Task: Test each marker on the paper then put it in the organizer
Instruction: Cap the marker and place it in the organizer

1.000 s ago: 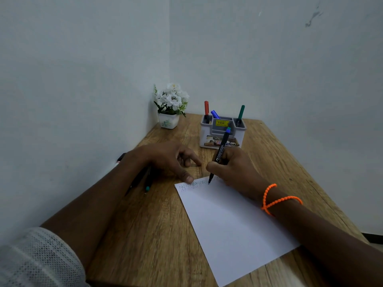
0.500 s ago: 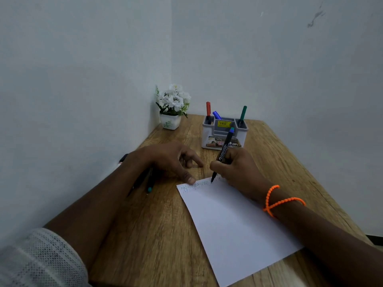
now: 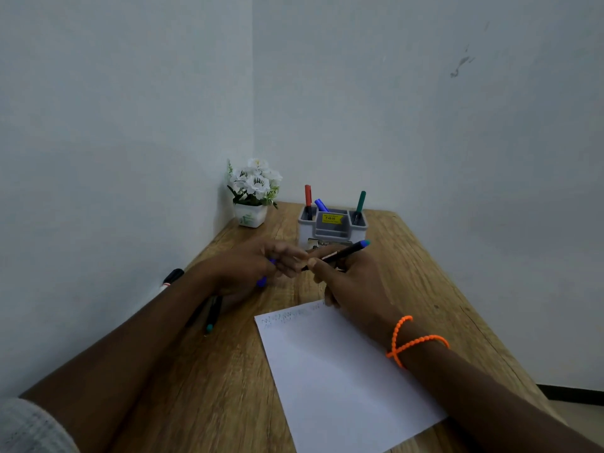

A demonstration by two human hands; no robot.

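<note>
My right hand (image 3: 351,279) holds a black marker (image 3: 340,254) with a blue end, lifted off the paper and nearly level, its tip pointing left. My left hand (image 3: 258,266) is raised to meet that tip and pinches a blue cap (image 3: 263,281). The white paper (image 3: 340,371) lies on the table below, with faint scribbles along its top edge. The grey organizer (image 3: 331,228) stands behind the hands and holds a red marker (image 3: 308,195), a blue marker (image 3: 321,205) and a green marker (image 3: 360,201).
Loose markers (image 3: 212,317) lie on the wooden table (image 3: 202,387) under my left forearm, and another black marker (image 3: 171,277) sits by the left wall. A white flower pot (image 3: 251,197) fills the back corner. Walls close the left and far sides.
My right hand lifted the marker off the paper and tilted it flat. My left hand left the paper's corner and rose to the marker's tip with the blue cap.
</note>
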